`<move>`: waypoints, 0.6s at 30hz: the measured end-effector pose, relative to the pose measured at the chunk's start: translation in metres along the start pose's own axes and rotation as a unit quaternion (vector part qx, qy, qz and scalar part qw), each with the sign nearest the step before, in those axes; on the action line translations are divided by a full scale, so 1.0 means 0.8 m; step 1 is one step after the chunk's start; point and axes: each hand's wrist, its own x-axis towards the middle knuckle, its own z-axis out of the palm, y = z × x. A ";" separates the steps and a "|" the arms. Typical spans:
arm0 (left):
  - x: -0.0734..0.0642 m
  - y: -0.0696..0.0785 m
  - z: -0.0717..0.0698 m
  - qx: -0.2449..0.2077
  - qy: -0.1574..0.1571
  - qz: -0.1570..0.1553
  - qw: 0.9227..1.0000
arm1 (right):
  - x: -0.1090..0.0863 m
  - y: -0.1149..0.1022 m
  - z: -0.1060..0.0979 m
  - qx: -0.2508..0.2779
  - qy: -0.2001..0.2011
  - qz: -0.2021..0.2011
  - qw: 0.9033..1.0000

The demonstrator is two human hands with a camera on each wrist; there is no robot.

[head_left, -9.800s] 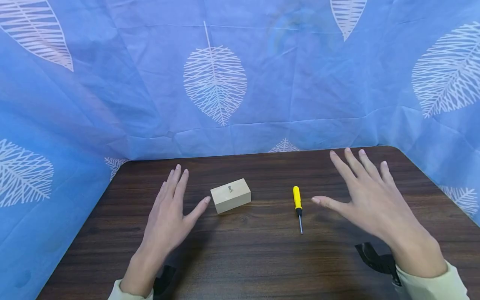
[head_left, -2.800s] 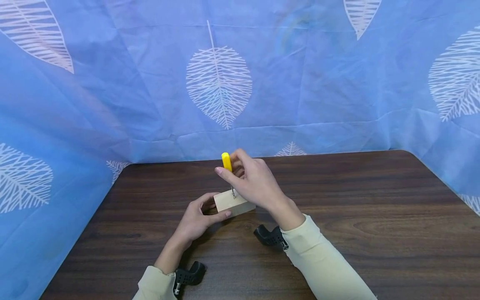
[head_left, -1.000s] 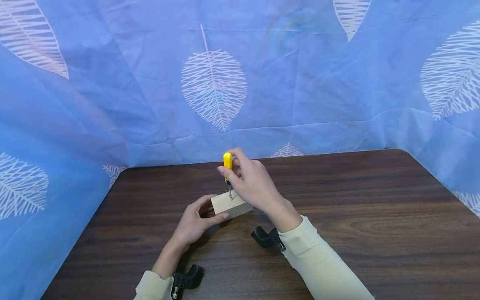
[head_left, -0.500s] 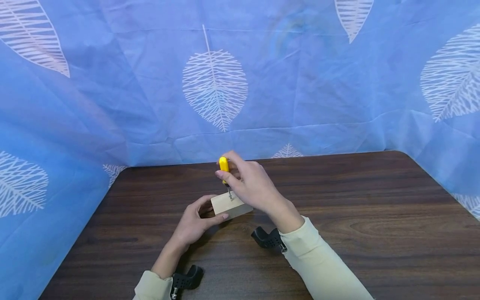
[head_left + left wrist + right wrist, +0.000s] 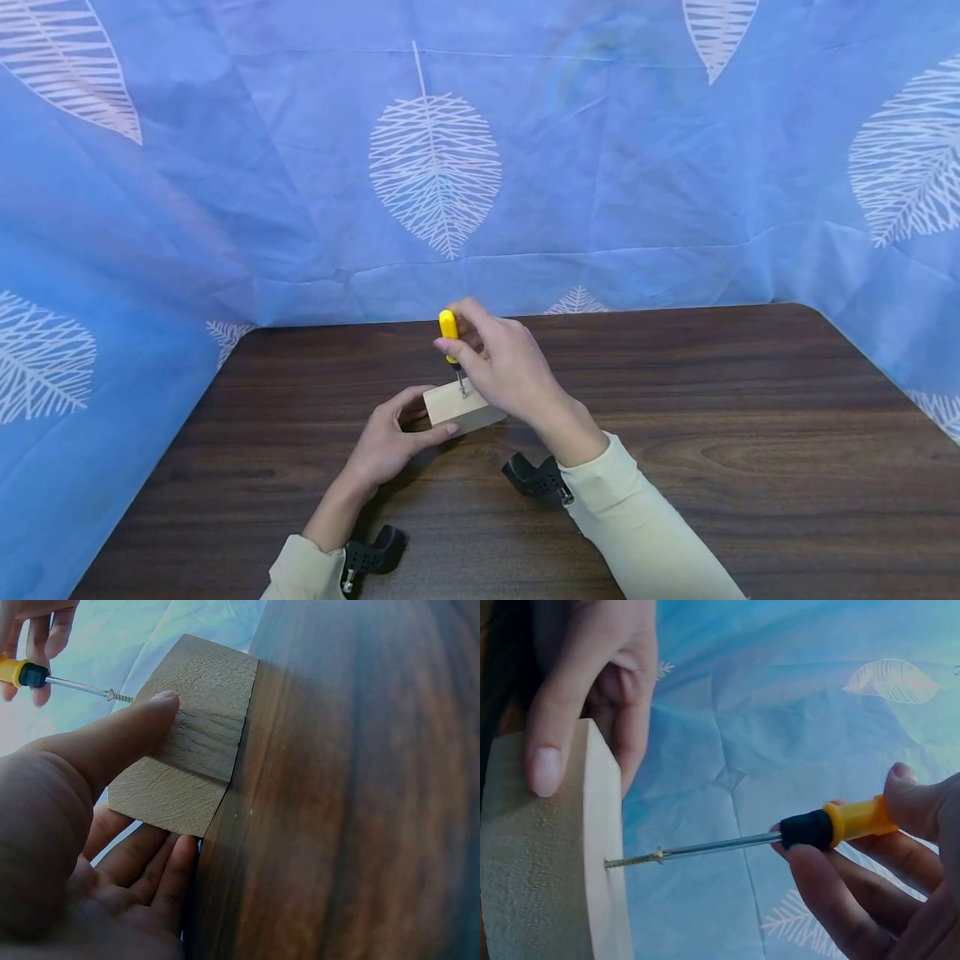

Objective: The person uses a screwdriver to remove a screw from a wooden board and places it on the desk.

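A pale wooden block (image 5: 453,406) lies on the dark table. My left hand (image 5: 386,442) grips its left end, thumb on the near side and fingers at the far side. A screw (image 5: 634,861) stands partly sunk in the block's top face, much of its thread showing. My right hand (image 5: 517,367) holds a screwdriver (image 5: 448,325) with a yellow handle and black collar, pinched between thumb and fingers. In the right wrist view the screwdriver's tip meets the screw head, shaft and screw nearly in line. The left wrist view shows my thumb (image 5: 142,724) pressed on the block.
The brown wood-grain table (image 5: 750,433) extends to both sides, with a rounded far right corner. Blue cloth (image 5: 615,167) with white leaf prints hangs behind and beside it. Black wrist mounts (image 5: 375,550) sit at both cuffs.
Both hands first hovered apart over the table; since then the right took up the screwdriver and the left gripped the block. Over the last second, the handle's tilt and right fingers shift slightly.
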 end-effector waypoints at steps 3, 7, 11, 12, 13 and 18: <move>-0.001 0.000 0.000 0.001 0.001 -0.002 1.000 | 0.001 -0.001 -0.001 0.001 -0.008 0.006 1.000; -0.002 -0.001 0.000 0.001 0.004 -0.004 1.000 | 0.000 -0.003 0.000 -0.005 -0.005 0.021 1.000; -0.001 -0.001 0.000 0.005 0.005 -0.003 1.000 | -0.001 -0.002 0.002 -0.014 0.007 0.023 1.000; -0.001 -0.001 0.000 0.005 0.005 -0.003 1.000 | -0.001 -0.002 0.002 -0.014 0.010 0.021 1.000; -0.001 -0.001 0.000 0.005 0.004 -0.004 1.000 | -0.002 -0.002 0.002 -0.013 0.011 0.019 1.000; 0.001 0.000 0.001 0.006 0.004 -0.001 1.000 | -0.002 -0.002 0.003 -0.014 0.013 0.014 1.000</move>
